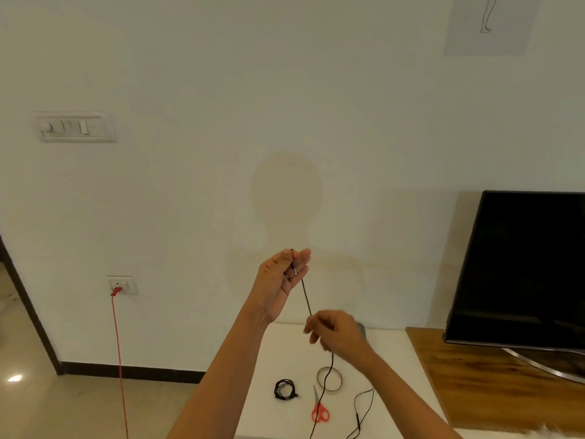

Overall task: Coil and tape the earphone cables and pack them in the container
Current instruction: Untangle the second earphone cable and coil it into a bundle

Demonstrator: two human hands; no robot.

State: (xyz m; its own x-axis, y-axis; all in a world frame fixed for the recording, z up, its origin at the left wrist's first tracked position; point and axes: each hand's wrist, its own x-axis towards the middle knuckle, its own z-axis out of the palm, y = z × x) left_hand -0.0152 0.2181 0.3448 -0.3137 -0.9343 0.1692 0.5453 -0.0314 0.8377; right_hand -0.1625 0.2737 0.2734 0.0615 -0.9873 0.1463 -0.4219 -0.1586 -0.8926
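My left hand [283,280] is raised in front of the wall and pinches the plug end of a black earphone cable [306,299]. The cable hangs down from it and passes through the fingers of my right hand [335,335], which grips it lower down. From there the cable drops over the white table [392,353] and trails off the bottom of the view. A second black earphone cable [285,389] lies coiled on the table. To its right lie a clear tape roll [340,380] and red-handled scissors [319,410]. I see no container.
A dark television [522,267] stands on a wooden top [459,384] to the right of the table. A red cord [119,359] hangs from a wall socket [122,285] at the left. A switch panel [76,126] sits higher on the wall.
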